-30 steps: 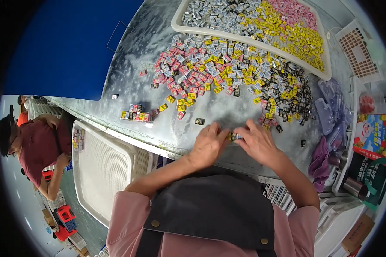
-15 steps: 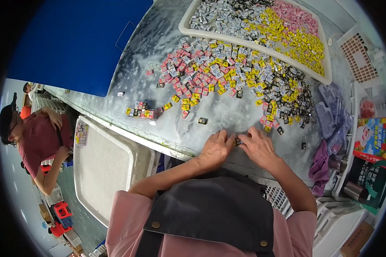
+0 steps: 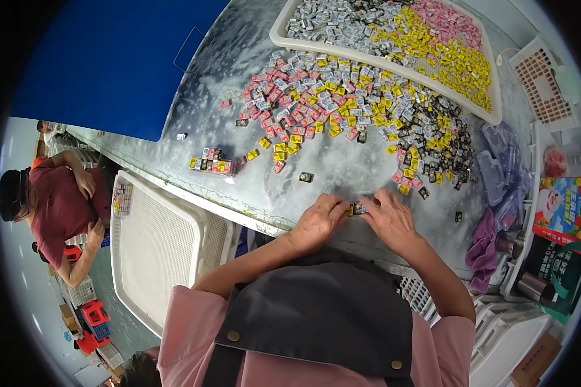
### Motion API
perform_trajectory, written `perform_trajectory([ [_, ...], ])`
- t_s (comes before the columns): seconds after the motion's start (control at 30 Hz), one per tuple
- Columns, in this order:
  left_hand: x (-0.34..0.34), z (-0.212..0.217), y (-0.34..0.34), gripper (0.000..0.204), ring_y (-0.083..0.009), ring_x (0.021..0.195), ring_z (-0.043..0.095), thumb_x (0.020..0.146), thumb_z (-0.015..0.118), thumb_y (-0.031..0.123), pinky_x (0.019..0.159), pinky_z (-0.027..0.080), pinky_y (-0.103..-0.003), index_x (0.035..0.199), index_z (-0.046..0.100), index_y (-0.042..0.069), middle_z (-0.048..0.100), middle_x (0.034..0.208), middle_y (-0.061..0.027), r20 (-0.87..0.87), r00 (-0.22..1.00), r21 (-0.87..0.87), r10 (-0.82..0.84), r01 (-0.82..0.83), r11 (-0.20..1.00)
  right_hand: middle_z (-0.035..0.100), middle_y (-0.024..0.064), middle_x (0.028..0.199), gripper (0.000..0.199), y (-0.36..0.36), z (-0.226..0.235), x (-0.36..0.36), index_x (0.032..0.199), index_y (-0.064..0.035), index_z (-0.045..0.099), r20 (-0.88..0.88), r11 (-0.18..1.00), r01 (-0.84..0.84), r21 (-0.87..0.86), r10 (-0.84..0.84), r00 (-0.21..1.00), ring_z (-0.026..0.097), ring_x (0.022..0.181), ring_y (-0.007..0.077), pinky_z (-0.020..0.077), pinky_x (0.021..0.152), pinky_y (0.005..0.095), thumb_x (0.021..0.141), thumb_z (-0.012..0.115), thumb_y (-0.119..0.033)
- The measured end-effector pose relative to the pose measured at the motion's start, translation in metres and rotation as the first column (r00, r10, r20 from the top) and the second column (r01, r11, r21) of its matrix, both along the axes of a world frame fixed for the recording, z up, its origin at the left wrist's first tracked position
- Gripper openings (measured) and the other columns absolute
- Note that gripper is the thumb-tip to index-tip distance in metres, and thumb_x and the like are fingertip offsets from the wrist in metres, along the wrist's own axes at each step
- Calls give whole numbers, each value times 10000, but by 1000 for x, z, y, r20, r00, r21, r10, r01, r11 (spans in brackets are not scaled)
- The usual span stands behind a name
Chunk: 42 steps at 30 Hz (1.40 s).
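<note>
My left hand [image 3: 317, 222] and my right hand [image 3: 391, 220] are close together at the near side of the table. Their fingertips pinch a short row of small printed packs [image 3: 356, 209] from both ends, with yellow, black and pale faces showing between them. Fingers partly cover the row. Ahead of my left hand lies a single black pack [image 3: 306, 177]. A large loose heap of pink, yellow, white and black packs [image 3: 332, 103] spreads beyond both hands. To the left, a neat stacked block of packs [image 3: 213, 162] stands near the table's edge.
A white rimmed tray [image 3: 381, 62] full of packs sits at the back. A blue panel [image 3: 110, 71] covers the far left. Purple cloth [image 3: 481, 248] and clear plastic pieces [image 3: 503, 168] lie at right. Left, beyond the table, are a pale mesh tray [image 3: 155, 258] and a seated person [image 3: 64, 200].
The row between my fingertips shows more packs, and my hands sit slightly farther apart. At the left, the other person's head and arms have shifted.
</note>
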<state>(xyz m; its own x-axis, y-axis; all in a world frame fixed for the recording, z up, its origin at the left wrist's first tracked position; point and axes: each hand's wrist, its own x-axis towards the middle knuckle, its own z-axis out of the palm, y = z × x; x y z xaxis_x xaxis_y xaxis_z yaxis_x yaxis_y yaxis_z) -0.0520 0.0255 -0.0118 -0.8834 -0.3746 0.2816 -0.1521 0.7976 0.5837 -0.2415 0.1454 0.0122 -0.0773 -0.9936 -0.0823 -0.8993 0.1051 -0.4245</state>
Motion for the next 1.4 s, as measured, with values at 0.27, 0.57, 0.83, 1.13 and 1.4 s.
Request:
perform_trajectory([
  [0.27, 18, 1, -15, 306, -242, 915, 665, 876, 744, 26, 774, 568, -330, 1163, 645, -10, 612, 1088, -139, -25, 971, 486, 239, -197, 852, 566, 109, 1059, 297, 13, 2, -6, 1157, -45, 640, 80, 995, 35, -95, -28, 996, 617, 950, 319, 537, 776, 432, 866, 692, -78],
  [0.57, 25, 1, -13, 275, -279, 908, 664, 886, 715, 2, 774, 559, -335, 1151, 646, -28, 603, 1079, -148, -63, 969, 464, 240, -185, 866, 616, 153, 990, 179, 18, -10, -4, 986, 41, 659, -23, 935, -67, -348, 63, 998, 634, 886, 333, 543, 740, 414, 807, 657, 40],
  [0.83, 16, -1, -13, 300, -323, 958, 616, 855, 707, -24, 813, 533, -377, 1149, 648, -36, 598, 1082, -161, -63, 989, 277, 135, -113, 954, 595, 132, 1015, 190, 15, -11, -4, 1021, -18, 672, 155, 970, 77, -230, -42, 987, 633, 873, 338, 535, 744, 422, 852, 621, 51],
  [1.13, 20, -3, -13, 309, -345, 999, 615, 840, 713, -22, 833, 533, -399, 1142, 650, -36, 604, 1113, -167, -58, 990, 231, 132, -115, 966, 559, 130, 983, 140, -7, -9, 9, 1023, -59, 659, 23, 968, 72, -240, -68, 997, 635, 844, 341, 525, 701, 454, 889, 684, -89],
  [1.4, 20, -10, -14, 313, -274, 953, 655, 870, 715, -20, 797, 555, -353, 1175, 652, 7, 610, 1115, -131, -41, 980, 294, 194, -174, 940, 560, 150, 1030, 169, -20, -1, 19, 1058, -76, 674, 148, 991, 87, -104, -72, 986, 656, 888, 349, 540, 738, 448, 899, 700, -126],
])
